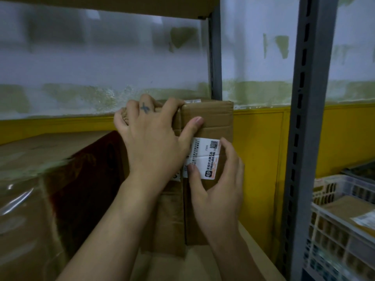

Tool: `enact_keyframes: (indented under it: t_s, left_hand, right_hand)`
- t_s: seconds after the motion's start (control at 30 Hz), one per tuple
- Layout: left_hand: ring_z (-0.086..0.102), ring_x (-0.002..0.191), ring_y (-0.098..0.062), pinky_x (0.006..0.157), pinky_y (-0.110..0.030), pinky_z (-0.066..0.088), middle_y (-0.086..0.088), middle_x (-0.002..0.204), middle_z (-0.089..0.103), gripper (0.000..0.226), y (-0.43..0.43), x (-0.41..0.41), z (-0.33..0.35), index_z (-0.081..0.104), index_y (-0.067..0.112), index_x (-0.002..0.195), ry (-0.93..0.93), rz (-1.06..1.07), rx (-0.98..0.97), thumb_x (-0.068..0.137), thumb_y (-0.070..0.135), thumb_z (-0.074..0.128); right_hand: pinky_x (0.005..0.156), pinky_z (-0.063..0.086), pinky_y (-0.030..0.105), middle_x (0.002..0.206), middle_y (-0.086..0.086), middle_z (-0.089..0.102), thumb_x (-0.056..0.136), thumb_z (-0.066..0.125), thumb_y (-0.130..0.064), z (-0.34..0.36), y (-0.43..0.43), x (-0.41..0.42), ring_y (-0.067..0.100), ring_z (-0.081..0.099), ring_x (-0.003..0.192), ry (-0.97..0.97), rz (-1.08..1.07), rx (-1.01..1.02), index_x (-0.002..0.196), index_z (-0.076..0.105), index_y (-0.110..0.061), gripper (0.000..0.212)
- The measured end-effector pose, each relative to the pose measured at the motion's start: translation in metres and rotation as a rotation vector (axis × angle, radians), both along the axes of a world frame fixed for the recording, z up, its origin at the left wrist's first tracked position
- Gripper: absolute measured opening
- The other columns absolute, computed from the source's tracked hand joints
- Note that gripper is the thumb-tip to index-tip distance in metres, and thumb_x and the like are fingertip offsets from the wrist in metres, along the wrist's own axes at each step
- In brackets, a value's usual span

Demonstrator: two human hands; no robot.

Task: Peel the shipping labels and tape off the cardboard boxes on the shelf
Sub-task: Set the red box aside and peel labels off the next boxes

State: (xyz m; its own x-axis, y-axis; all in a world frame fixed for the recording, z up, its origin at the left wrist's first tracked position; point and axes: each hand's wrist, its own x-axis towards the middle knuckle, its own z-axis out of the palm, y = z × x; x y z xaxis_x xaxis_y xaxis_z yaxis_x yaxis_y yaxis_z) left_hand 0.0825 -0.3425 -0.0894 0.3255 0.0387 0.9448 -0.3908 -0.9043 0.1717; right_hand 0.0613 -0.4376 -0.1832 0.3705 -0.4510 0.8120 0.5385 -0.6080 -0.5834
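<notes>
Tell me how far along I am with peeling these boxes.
Nothing looks finished yet. In hand: your left hand grips the upright cardboard box while your right hand touches the edges of its shipping label, which is stuck down whole. Left: that label, and another labelled box in the white crate.

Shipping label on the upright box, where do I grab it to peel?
Likely the shipping label by its right edge, from the right: that edge lies on the flat front of the cardboard box, while its left folds round the corner behind the left hand.
</notes>
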Motion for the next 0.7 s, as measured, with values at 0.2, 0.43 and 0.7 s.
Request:
enact_keyframes:
  t_s: [0.2, 0.43, 0.7]
  left_hand:
    - [0.046, 0.109, -0.035, 0.100, -0.058, 0.029, -0.009, 0.105, 0.053, 0.046, -0.003, 0.002, 0.000, 0.063, 0.031, 0.109, 0.011, -0.001, -0.006, 0.087, 0.069, 0.048]
    - [0.046, 0.113, -0.037, 0.104, -0.060, 0.029, -0.013, 0.111, 0.054, 0.048, -0.006, 0.004, 0.003, 0.063, 0.029, 0.110, 0.046, 0.055, -0.002, 0.088, 0.067, 0.045]
    - [0.047, 0.109, -0.036, 0.101, -0.058, 0.031, -0.014, 0.110, 0.055, 0.049, -0.006, 0.002, 0.004, 0.061, 0.028, 0.109, 0.045, 0.086, 0.043, 0.089, 0.067, 0.041]
  right_hand:
    - [0.082, 0.040, 0.005, 0.127, -0.006, 0.047, 0.088, 0.066, -0.031, 0.007, -0.009, 0.001, 0.008, 0.050, 0.112, 0.028, 0.056, 0.027, 0.132, 0.041, -0.030, 0.051]
    - [0.073, 0.038, 0.000, 0.120, -0.009, 0.044, 0.091, 0.059, -0.030, 0.017, -0.009, 0.005, -0.001, 0.045, 0.099, 0.093, 0.060, 0.022, 0.125, 0.042, -0.030, 0.038]
    - [0.072, 0.044, 0.008, 0.129, -0.004, 0.040, 0.093, 0.056, -0.031, 0.014, -0.011, 0.001, 0.002, 0.046, 0.107, 0.173, 0.047, -0.096, 0.113, 0.045, -0.030, 0.023]
